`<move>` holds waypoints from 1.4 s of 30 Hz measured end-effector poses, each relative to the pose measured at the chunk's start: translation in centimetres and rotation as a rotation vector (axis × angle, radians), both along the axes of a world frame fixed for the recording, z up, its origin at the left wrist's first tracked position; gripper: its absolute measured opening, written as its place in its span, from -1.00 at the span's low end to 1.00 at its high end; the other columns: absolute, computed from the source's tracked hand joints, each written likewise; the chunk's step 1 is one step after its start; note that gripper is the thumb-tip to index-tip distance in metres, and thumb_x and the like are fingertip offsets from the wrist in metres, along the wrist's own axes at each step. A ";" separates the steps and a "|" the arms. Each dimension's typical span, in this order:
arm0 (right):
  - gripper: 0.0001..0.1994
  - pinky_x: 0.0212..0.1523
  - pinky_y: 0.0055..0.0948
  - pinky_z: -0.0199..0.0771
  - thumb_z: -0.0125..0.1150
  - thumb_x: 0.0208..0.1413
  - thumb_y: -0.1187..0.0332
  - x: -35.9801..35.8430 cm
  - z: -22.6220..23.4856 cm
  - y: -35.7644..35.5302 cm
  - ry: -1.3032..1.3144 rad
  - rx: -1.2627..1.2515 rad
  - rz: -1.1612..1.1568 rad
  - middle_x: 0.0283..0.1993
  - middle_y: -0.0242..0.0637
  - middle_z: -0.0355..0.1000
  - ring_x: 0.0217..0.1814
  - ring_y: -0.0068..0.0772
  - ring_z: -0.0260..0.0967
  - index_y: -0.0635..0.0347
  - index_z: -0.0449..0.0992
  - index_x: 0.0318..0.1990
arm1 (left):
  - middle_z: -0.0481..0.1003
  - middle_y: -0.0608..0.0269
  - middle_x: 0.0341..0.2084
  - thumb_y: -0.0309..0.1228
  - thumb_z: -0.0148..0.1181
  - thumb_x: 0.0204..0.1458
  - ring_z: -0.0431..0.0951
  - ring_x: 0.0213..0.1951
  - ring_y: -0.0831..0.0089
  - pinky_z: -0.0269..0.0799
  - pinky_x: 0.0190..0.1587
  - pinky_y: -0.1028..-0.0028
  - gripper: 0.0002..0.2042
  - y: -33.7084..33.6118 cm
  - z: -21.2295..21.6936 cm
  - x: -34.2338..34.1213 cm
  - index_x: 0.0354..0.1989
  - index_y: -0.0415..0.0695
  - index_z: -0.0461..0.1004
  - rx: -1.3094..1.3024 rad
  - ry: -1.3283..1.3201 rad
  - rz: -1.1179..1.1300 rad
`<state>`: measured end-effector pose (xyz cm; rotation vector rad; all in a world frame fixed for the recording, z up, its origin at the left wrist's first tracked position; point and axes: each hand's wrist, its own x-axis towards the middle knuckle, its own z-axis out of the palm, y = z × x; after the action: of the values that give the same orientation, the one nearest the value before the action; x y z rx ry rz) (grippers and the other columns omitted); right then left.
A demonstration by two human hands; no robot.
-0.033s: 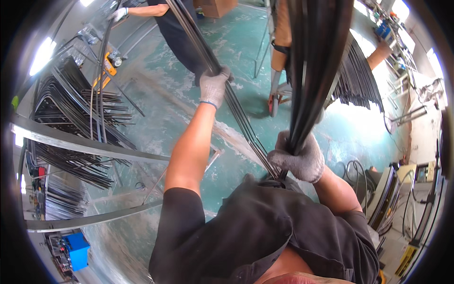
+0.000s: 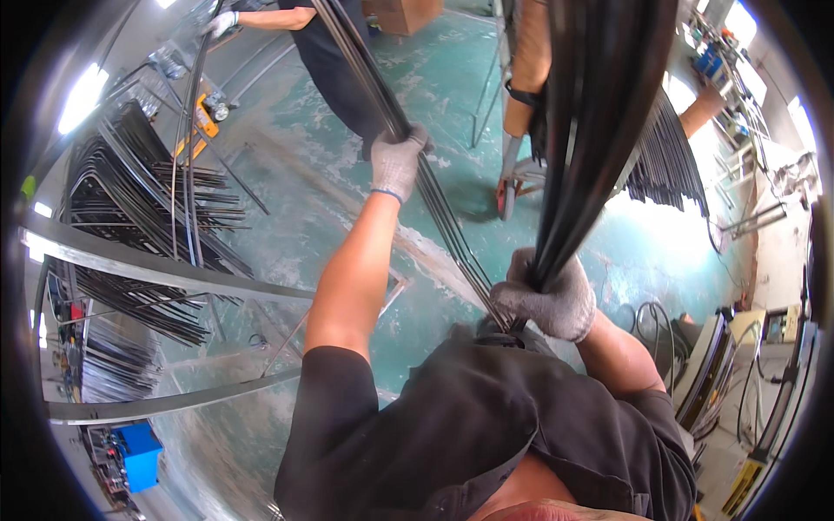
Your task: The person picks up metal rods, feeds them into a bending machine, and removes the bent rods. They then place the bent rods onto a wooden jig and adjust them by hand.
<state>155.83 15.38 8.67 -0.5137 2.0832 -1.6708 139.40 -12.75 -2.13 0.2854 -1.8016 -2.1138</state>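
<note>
My left hand [image 2: 398,165], in a pale grey work glove, is closed around a bundle of thin dark metal strips [image 2: 369,82]. The strips slant from the top of the view down toward my waist, where their lower ends are hidden. My right hand [image 2: 549,300], gloved too, grips a thicker bundle of long black strips [image 2: 595,130] close to my body. That bundle rises toward the camera and leaves the view at the top, its upper part blurred. The two bundles come close together beside my right hand.
Stacked bent black strips [image 2: 148,208] fill a rack at left, behind curved grey metal bars [image 2: 174,267]. Another pile [image 2: 665,161] hangs at right near a wheeled cart [image 2: 508,195]. A co-worker's gloved hand [image 2: 221,23] holds strips at upper left. A blue box [image 2: 139,456] stands lower left.
The upper part of the black bundle in my right hand has swung slightly to the right. The whole view has shifted a little; both hands keep their grip.
</note>
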 end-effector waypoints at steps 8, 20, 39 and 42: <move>-0.67 -0.56 -0.52 0.14 0.37 0.18 0.49 -8.0 -3.3 -1.8 0.014 -0.109 -0.264 -0.64 -0.53 0.30 -0.59 -0.69 0.20 0.14 0.37 -0.59 | 0.64 0.16 -0.42 -0.41 0.35 0.21 0.65 -0.35 0.37 0.57 -0.18 0.34 -0.83 -3.0 0.4 -8.1 -0.20 -0.27 0.60 -0.127 0.059 0.039; -0.67 -0.59 -0.49 0.13 0.29 0.23 0.46 -23.3 -7.8 -7.5 0.142 -0.051 -0.468 -0.66 -0.49 0.27 -0.62 -0.65 0.17 0.15 0.36 -0.59 | 0.62 0.25 -0.46 -0.42 0.33 0.18 0.58 -0.38 0.47 0.47 -0.22 0.41 -0.86 -6.6 -3.1 -26.4 -0.24 -0.26 0.61 -0.275 0.021 0.024; -0.65 -0.53 -0.32 0.19 0.30 0.24 0.40 -52.7 -16.6 -23.4 0.145 -0.086 -0.965 -0.67 -0.33 0.19 -0.55 -0.59 0.13 0.25 0.38 -0.59 | 0.66 0.35 -0.42 -0.52 0.40 0.09 0.62 -0.34 0.51 0.51 -0.21 0.43 -0.92 -14.1 -7.6 -63.8 -0.25 -0.12 0.68 -0.362 0.063 -0.299; -0.64 -0.54 -0.37 0.18 0.30 0.25 0.39 -58.0 -18.2 -24.2 0.186 -0.076 -0.955 -0.66 -0.38 0.19 -0.57 -0.60 0.14 0.22 0.37 -0.59 | 0.66 0.38 -0.40 -0.55 0.40 0.08 0.61 -0.34 0.52 0.51 -0.20 0.43 -0.90 -14.6 -9.4 -70.6 -0.24 -0.11 0.69 -0.286 0.027 -0.326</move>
<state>97.86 -8.80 -9.55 0.4194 2.6145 -2.2444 68.82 -27.37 -11.58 -0.1169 -2.2244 -2.0055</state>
